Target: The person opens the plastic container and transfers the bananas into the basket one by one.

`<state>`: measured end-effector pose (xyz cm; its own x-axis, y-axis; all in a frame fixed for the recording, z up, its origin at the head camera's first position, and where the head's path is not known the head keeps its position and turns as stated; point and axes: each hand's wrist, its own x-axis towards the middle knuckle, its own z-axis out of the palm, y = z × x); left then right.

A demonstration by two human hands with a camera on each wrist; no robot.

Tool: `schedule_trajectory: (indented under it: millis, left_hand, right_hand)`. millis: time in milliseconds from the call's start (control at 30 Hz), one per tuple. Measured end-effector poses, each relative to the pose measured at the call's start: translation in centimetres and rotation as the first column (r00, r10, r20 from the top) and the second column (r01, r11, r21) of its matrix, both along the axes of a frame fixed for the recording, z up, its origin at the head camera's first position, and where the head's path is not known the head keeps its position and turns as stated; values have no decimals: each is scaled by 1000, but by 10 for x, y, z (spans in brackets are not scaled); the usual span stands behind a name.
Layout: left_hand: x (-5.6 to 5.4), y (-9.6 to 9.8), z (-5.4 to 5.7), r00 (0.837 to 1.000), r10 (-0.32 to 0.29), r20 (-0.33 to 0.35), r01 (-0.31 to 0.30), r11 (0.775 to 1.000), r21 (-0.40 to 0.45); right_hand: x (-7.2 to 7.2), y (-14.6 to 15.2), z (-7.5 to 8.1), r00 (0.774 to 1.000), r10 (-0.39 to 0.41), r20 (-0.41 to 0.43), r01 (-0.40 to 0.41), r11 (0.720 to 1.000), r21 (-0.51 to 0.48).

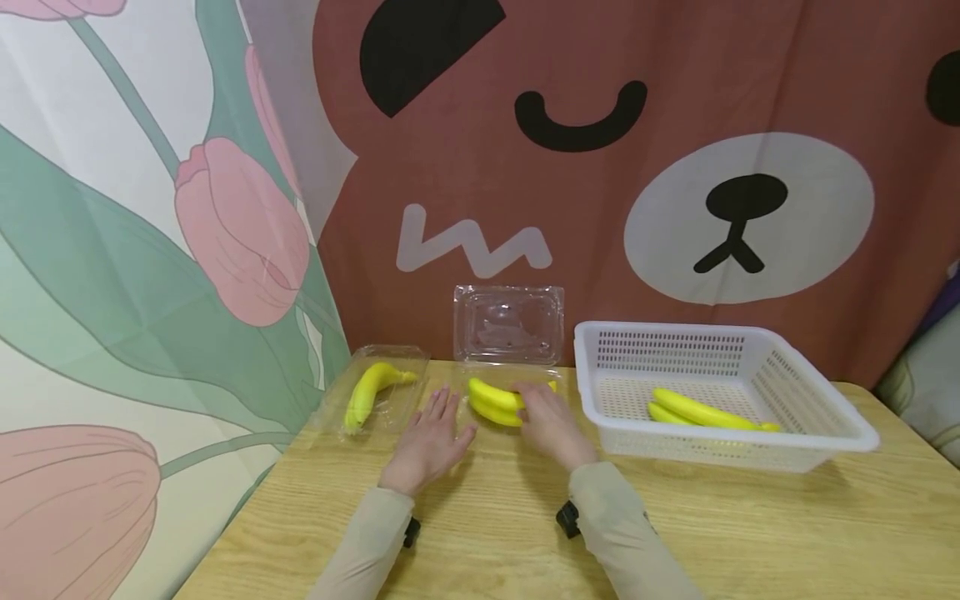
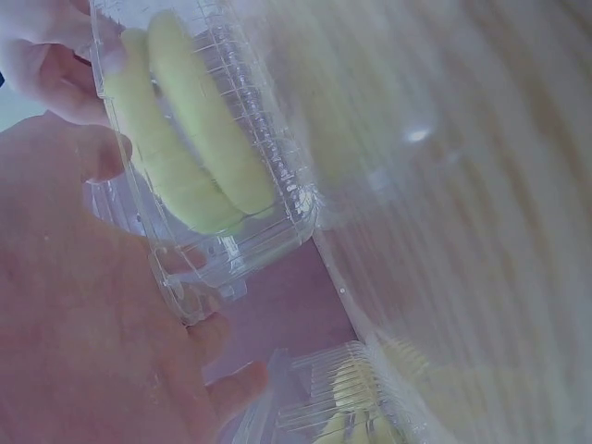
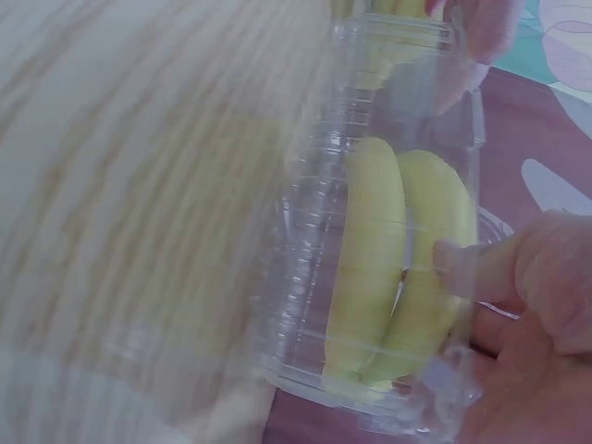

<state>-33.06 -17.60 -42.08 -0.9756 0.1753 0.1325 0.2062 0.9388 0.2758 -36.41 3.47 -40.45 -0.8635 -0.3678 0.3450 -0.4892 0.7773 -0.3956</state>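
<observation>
A pair of yellow bananas (image 1: pixel 491 402) lies in the base of a clear plastic clamshell box (image 1: pixel 509 323), whose lid stands raised at the back. My right hand (image 1: pixel 553 425) holds the bananas at their right end. In the right wrist view, the thumb (image 3: pixel 462 264) presses on one banana (image 3: pixel 425 277), with curled fingers partly hidden behind the box wall. My left hand (image 1: pixel 427 448) is at the box's left side, its fingers extended and spread. In the left wrist view, those fingers (image 2: pixel 236 388) are close to the box's corner; contact is hard to tell.
Left of the hands is another clear box (image 1: pixel 401 421) with a yellow banana (image 1: pixel 366 396) inside. A white perforated basket (image 1: pixel 705 452) stands at the right, holding bananas (image 1: pixel 705 412). Behind the wooden table (image 1: pixel 495 533) hangs a curtain with a bear print (image 1: pixel 465 150).
</observation>
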Motion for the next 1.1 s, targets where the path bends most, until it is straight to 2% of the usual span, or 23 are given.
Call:
schedule_trajectory:
  millis: [267, 500, 733, 867, 1100]
  left_hand:
    - [1, 0, 0, 1000, -4, 2, 4, 1000, 11]
    - [1, 1, 2, 1000, -10, 10, 10, 1000, -8]
    - [1, 0, 2, 1000, -7, 18, 7, 1000, -6]
    - [1, 0, 2, 1000, -4, 16, 4, 1000, -7]
    - [1, 0, 2, 1000, -7, 24, 7, 1000, -5]
  right_hand:
    - [7, 4, 17, 1000, 4, -23, -5, 999, -45]
    - [16, 5, 44, 986, 32, -163, -33, 999, -6]
    - [31, 7, 65, 971, 29, -236, -33, 999, -15]
    - [35, 8, 70, 969, 32, -246, -39, 999, -27]
    - [36, 10, 70, 964, 48, -260, -55, 998, -19]
